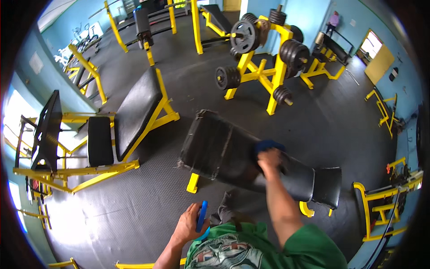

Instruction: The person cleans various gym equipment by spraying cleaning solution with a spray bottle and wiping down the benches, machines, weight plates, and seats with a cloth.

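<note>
My right hand (269,160) presses a dark blue cloth (270,145) onto the black padded top of a weight bench (242,148). The bench stretches across in front of me, its cover worn and its seams rough at the left end. Yellow metal legs show beneath it. Close to my body, my left hand (190,222) grips a blue plastic object (202,217), with a lighter blue part below it. My fingers and shirt hide most of that object, so its exact kind is unclear.
Left of the bench stands a leg press machine (137,114) with black pads. A yellow plate rack (258,64) loaded with weight plates is beyond it. Another yellow-framed machine (376,212) stands at right. Far off, a person (333,22) is by the wall.
</note>
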A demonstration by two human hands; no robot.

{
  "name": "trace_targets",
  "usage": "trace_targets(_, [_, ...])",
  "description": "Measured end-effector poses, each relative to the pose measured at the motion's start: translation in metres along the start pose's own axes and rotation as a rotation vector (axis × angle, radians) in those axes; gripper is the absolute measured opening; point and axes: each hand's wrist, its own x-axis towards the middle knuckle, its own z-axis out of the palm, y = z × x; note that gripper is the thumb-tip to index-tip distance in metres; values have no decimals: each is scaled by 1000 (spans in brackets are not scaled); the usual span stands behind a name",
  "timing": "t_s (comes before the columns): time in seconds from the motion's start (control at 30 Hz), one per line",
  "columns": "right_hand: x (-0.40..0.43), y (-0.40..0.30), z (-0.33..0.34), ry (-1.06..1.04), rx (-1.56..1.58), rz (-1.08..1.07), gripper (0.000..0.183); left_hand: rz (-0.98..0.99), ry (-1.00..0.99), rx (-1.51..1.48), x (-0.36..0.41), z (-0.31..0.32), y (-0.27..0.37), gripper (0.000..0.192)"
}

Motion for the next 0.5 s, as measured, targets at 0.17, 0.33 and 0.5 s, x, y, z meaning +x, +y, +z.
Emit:
trace_targets(0.17, [-112,-188,-77,634,502,-377,71,108,-74,28,-5,31,-1,48])
trace_targets(0.33, [-154,-44,13,257,357,-83,59,25,-54,-137,-15,39,13,48])
trace_targets(0.5, [-40,50,88,687,11,269,44,27,-176,-41,-11,65,17,50])
